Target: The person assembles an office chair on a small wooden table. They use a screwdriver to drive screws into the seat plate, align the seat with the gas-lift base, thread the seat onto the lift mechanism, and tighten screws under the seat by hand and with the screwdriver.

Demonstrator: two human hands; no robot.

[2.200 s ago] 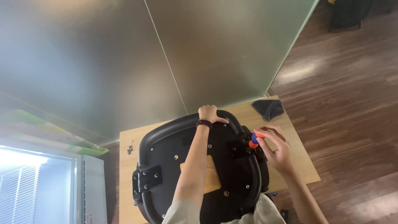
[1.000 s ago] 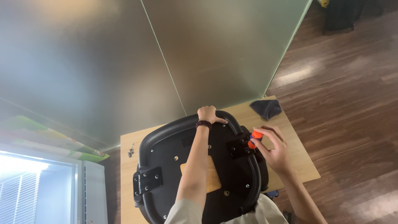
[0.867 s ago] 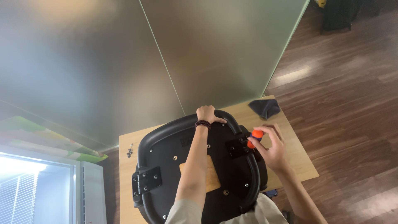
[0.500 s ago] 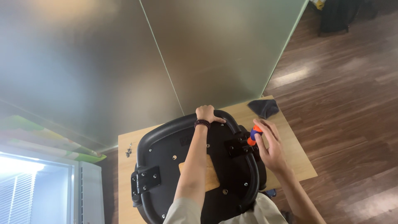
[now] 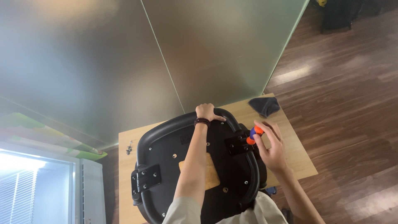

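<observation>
The black seat shell on the desk is gripped at its far rim by the left hand; an orange-and-blue screwdriver is held in the fingers of the right hand.

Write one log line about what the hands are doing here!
left hand: grips chair seat rim | right hand: holds orange screwdriver at bracket | grey cloth: on table

black chair seat: underside up, far rim under your left hand | orange-blue screwdriver: in your right hand, at seat's bracket
</observation>
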